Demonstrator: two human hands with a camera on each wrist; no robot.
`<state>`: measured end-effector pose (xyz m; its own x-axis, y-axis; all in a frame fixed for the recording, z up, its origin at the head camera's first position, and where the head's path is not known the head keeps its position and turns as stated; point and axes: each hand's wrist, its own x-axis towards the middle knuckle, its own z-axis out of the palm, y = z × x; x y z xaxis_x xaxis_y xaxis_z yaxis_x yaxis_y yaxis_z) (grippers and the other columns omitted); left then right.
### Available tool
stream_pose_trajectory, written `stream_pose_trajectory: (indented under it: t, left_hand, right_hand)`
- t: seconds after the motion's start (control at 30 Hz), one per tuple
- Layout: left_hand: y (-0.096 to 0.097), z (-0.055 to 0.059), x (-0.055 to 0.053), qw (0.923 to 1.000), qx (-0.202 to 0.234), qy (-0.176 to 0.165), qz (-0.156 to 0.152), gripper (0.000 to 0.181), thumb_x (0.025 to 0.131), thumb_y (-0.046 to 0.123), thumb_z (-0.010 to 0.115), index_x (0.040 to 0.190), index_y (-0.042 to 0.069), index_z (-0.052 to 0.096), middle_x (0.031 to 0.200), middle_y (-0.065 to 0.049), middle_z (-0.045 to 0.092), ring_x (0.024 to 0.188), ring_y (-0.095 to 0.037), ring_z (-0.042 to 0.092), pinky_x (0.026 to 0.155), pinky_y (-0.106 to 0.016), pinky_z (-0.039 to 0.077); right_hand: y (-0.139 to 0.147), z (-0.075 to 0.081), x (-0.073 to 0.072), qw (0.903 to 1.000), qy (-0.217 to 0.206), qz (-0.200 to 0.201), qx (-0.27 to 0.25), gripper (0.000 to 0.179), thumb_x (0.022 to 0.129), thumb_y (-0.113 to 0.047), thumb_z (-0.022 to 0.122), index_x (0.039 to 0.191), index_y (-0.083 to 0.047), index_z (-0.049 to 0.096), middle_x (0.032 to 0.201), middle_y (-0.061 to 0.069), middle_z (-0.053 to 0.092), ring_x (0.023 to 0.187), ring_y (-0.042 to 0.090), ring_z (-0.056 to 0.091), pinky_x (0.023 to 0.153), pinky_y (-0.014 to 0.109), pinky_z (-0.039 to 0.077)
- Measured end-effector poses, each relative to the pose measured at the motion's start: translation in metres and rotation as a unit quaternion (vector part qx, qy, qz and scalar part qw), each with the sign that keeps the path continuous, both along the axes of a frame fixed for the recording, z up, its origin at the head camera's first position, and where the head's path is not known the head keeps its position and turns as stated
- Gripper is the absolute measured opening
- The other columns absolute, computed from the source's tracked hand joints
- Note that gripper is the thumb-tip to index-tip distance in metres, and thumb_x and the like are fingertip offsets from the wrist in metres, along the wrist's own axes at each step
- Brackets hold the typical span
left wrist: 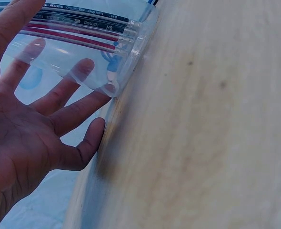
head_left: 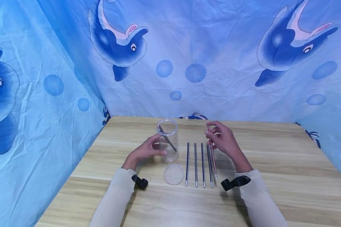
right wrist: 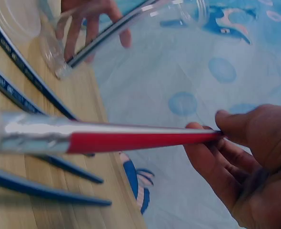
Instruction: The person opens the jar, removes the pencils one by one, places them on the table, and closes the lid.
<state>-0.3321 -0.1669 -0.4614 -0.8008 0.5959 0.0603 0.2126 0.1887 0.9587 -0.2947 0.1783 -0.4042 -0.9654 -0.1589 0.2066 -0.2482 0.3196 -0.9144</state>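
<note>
1. The right hand [head_left: 223,138] pinches a red-striped pencil [head_left: 212,154] near its far end, between thumb and fingers; the metal ferrule points down towards the person. Whether the ferrule touches the wood cannot be told.
2. The left hand [head_left: 147,148] grips the clear plastic jar [head_left: 172,137] low down, thumb in front and fingers behind. The jar stands upright, mouth uncovered, with several dark and red pencils [head_left: 168,139] leaning inside.
3. Four dark pencils [head_left: 195,165] lie side by side between the jar and the right hand, ferrules towards the person. The round clear lid [head_left: 174,174] lies flat just in front of the jar.
4. The step in hand appears to be picking up the red-striped pencil while the jar is steadied. The next move likely calls for raising it above the rim, bringing it across the row and lining one end up with the mouth, the left hand keeping the jar from tipping.
5. The table [head_left: 82,183] has a pale wood-grain top with darker streaks.
6. Behind it and at the sides hangs creased blue cloth [head_left: 216,94], printed with dolphins [head_left: 108,41] and bubbles [head_left: 195,73].
</note>
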Motion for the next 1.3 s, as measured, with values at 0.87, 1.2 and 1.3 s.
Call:
stream_pose_trajectory:
  t: [0.87, 1.2, 1.3]
  left_hand:
    - [0.001, 0.002, 0.000, 0.9999, -0.006, 0.008, 0.002, 0.078, 0.081, 0.004, 0.082, 0.149, 0.011, 0.042, 0.136, -0.017, 0.055, 0.125, -0.037, 0.054, 0.104, -0.046, 0.046]
    - [0.000, 0.000, 0.000, 0.9999, -0.004, 0.009, 0.005, 0.077, 0.081, 0.004, 0.082, 0.147, 0.010, 0.043, 0.135, -0.018, 0.056, 0.123, -0.035, 0.056, 0.102, -0.045, 0.047]
    - [0.001, 0.000, 0.000, 1.0000, -0.001, 0.010, 0.002, 0.077, 0.081, 0.004, 0.081, 0.148, 0.010, 0.042, 0.134, -0.018, 0.056, 0.123, -0.035, 0.056, 0.101, -0.044, 0.047]
  right_hand:
    - [0.033, -0.038, -0.015, 0.9958, -0.076, 0.014, 0.050, 0.036, 0.099, -0.004, 0.061, 0.131, 0.005, 0.047, 0.096, 0.029, 0.063, 0.078, 0.037, 0.068, 0.056, 0.043, 0.060]
    - [0.034, -0.051, -0.020, 0.9897, -0.110, -0.018, 0.090, 0.033, 0.099, -0.009, 0.062, 0.128, 0.003, 0.052, 0.096, 0.019, 0.062, 0.074, 0.024, 0.064, 0.060, 0.038, 0.060]
    - [0.033, -0.054, -0.021, 0.9881, -0.114, -0.030, 0.098, 0.032, 0.098, -0.009, 0.063, 0.126, 0.003, 0.053, 0.096, 0.018, 0.062, 0.073, 0.023, 0.063, 0.060, 0.037, 0.059]
